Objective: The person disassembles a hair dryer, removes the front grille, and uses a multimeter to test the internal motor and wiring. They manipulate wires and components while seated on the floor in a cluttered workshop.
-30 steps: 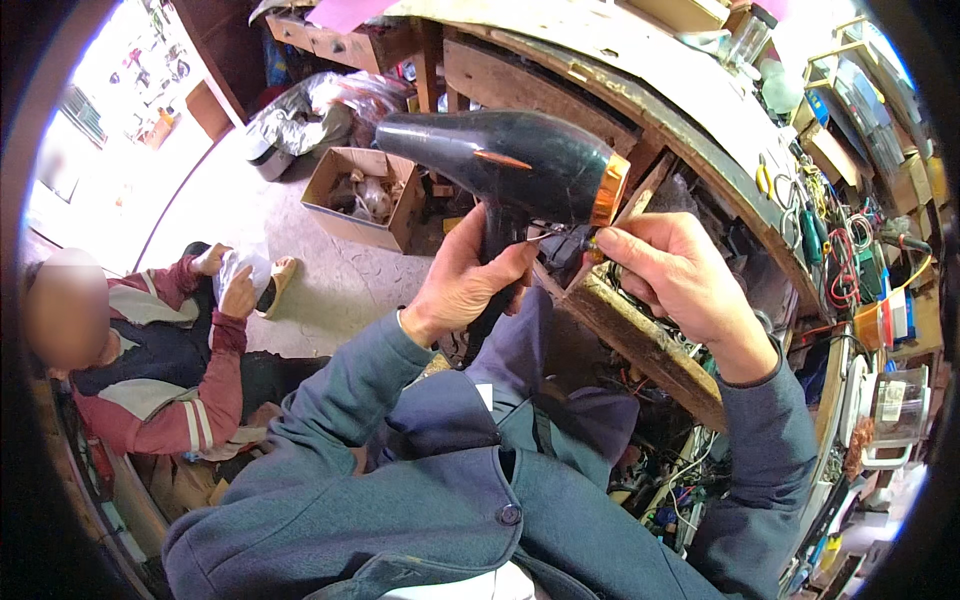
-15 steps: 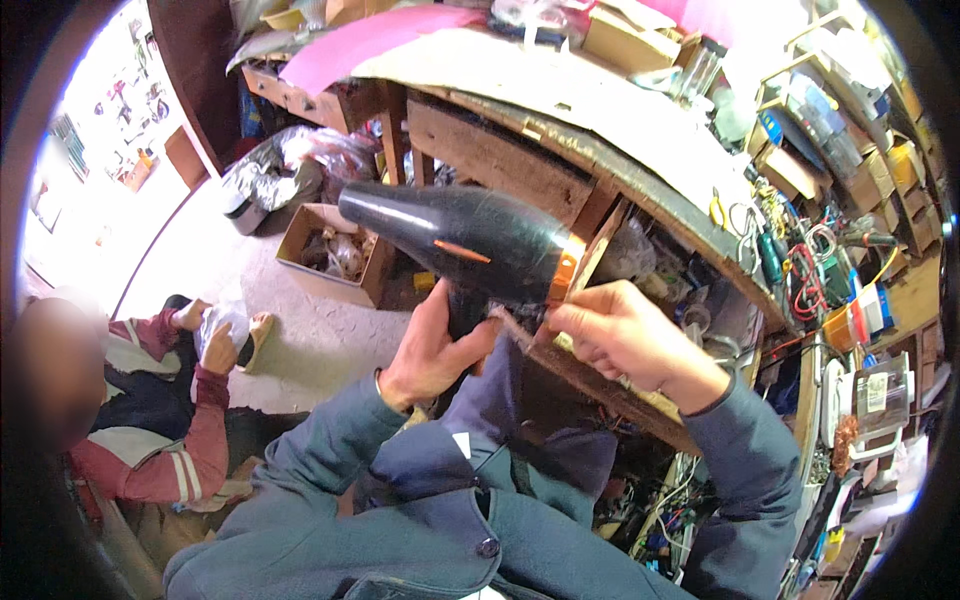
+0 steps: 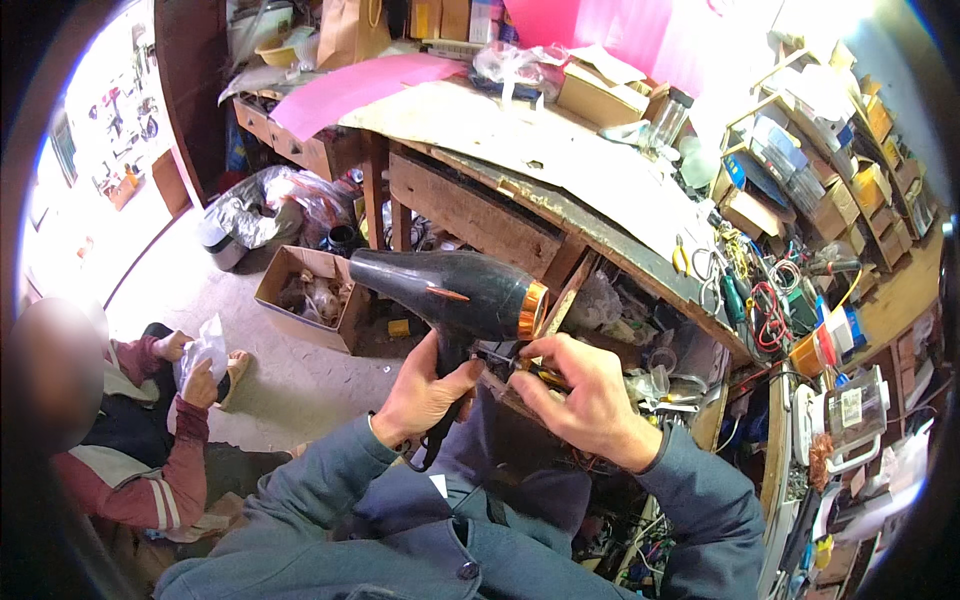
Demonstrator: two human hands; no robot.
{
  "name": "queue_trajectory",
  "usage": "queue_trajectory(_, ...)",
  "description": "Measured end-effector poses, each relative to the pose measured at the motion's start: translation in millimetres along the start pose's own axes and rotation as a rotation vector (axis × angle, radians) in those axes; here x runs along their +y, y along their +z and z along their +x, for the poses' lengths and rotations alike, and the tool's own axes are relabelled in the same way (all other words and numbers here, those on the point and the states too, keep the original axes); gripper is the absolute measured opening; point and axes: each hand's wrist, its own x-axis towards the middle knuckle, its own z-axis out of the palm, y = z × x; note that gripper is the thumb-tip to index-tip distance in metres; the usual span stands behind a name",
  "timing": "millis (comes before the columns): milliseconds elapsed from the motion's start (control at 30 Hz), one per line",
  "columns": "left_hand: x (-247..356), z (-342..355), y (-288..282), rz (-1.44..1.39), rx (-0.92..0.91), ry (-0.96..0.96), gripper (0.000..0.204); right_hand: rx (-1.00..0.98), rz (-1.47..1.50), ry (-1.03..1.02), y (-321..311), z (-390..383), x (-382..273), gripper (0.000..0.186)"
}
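A black hair dryer (image 3: 437, 292) with an orange stripe and copper-coloured rear ring is held sideways, nozzle to the left, over my lap. My left hand (image 3: 418, 390) grips its handle, with a dark cord hanging below. My right hand (image 3: 590, 400) is closed on a small screwdriver (image 3: 548, 372) with a yellow and dark handle, its thin metal shaft reaching toward the top of the dryer's handle; whether the tip touches it I cannot tell.
A cluttered workbench (image 3: 500, 150) curves across the back, with pliers (image 3: 679, 256), wires (image 3: 775, 305) and shelves (image 3: 860, 170) at right. A cardboard box (image 3: 310, 330) sits on the floor. A person in maroon sleeves (image 3: 175, 465) sits at left holding white plastic (image 3: 207, 350).
My hands and the hair dryer appear lower and further left in the picture than a second ago. The view has shifted, showing more of the workbench's back.
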Motion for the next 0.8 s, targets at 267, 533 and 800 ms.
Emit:
queue_trajectory(267,3,2,-3,0.178,-0.02,0.096,0.042,-0.356,0.144,0.383,-3,-1,17,0.027)
queue_trajectory(533,12,-3,-4,0.083,-0.024,-0.026,0.026,-0.004,-0.672,-0.388,4,-6,-8,0.027)
queue_trajectory(800,10,4,1,-0.035,0.077,-0.041,0.022,0.368,0.33,0.133,20,8,2,0.018)
